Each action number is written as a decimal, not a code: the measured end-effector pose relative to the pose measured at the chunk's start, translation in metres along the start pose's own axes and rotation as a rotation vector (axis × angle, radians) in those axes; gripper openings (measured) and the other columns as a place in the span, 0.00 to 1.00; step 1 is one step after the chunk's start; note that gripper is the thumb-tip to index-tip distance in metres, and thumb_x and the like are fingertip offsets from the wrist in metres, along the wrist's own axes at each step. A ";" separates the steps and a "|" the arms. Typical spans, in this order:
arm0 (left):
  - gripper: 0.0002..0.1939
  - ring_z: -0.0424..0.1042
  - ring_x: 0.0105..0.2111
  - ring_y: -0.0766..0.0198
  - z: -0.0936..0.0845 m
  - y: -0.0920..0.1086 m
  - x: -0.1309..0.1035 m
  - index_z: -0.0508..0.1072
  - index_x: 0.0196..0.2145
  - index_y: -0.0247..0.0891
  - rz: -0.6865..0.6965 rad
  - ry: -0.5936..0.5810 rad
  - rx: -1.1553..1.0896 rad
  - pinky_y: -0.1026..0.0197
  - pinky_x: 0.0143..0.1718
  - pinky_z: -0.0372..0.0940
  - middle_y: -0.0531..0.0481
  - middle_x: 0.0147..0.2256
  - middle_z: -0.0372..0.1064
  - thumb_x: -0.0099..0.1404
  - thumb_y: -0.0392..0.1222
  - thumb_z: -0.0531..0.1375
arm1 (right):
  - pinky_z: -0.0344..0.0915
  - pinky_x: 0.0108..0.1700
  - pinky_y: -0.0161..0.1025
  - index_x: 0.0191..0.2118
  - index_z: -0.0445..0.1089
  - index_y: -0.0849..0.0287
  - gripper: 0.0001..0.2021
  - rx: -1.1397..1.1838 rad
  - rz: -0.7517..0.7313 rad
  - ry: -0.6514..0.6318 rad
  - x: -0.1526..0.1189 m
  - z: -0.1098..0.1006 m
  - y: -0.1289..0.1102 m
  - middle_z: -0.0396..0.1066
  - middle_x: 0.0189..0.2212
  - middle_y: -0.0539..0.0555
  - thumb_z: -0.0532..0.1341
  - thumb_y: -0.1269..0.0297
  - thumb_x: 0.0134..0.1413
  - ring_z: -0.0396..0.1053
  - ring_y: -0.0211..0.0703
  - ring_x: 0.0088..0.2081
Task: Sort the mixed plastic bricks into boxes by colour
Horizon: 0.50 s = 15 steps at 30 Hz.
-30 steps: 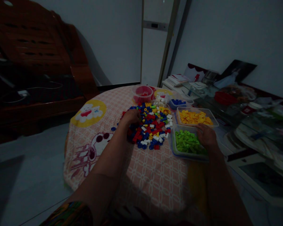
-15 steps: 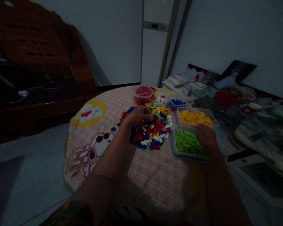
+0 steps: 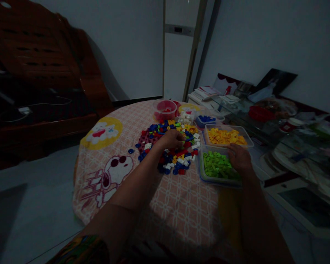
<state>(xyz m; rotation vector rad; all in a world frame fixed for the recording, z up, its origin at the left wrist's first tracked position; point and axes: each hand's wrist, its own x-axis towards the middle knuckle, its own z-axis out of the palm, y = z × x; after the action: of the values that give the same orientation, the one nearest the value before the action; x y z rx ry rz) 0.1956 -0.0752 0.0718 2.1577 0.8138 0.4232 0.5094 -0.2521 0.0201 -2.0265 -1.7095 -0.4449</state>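
Observation:
My left hand (image 3: 172, 139) is over the pile of mixed toy bricks (image 3: 178, 159), its fingers pinched together. A small light-green toy brick (image 3: 183, 143) shows at the fingertips, partly hidden by them. My right hand (image 3: 239, 157) is closed on the right rim of a clear plastic box (image 3: 217, 180) holding green bricks (image 3: 218, 165); its thumb side lies close to the box of yellow bricks (image 3: 227, 136). The pile mixes red, blue, white, yellow and some green pieces.
Behind the pile stand a round tub with red pieces (image 3: 165, 109), a heap of white pieces (image 3: 185, 117) and a box of blue pieces (image 3: 206, 119). A patterned cloth (image 3: 178, 205) covers the round table. A cluttered glass table (image 3: 236, 110) adjoins on the right.
My left hand has moved right and slightly toward me across the pile, with the green brick at its fingertips. My right hand keeps its hold on the box's rim.

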 end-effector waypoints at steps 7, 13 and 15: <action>0.09 0.71 0.25 0.67 0.017 0.030 -0.003 0.81 0.35 0.32 0.176 0.029 0.001 0.67 0.30 0.62 0.53 0.24 0.74 0.57 0.38 0.63 | 0.66 0.57 0.55 0.46 0.77 0.61 0.17 -0.012 0.012 -0.025 0.001 -0.003 -0.003 0.75 0.49 0.63 0.53 0.65 0.58 0.71 0.57 0.53; 0.21 0.75 0.33 0.65 0.053 0.055 -0.007 0.77 0.50 0.35 0.369 -0.049 -0.071 0.65 0.39 0.67 0.49 0.33 0.79 0.58 0.33 0.63 | 0.65 0.58 0.58 0.46 0.76 0.61 0.18 -0.004 0.024 -0.047 0.001 -0.003 -0.002 0.75 0.50 0.65 0.52 0.64 0.58 0.71 0.59 0.53; 0.21 0.76 0.35 0.64 0.050 0.054 -0.007 0.76 0.51 0.35 0.375 -0.030 -0.055 0.64 0.40 0.68 0.48 0.37 0.79 0.59 0.33 0.62 | 0.65 0.58 0.58 0.46 0.76 0.62 0.18 -0.003 0.026 -0.041 0.001 -0.002 -0.001 0.74 0.50 0.66 0.52 0.64 0.59 0.71 0.59 0.53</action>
<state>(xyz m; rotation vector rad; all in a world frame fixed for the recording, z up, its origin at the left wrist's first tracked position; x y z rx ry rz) 0.2395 -0.1345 0.0806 2.2608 0.3729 0.5919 0.5089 -0.2523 0.0218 -2.0714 -1.7050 -0.4004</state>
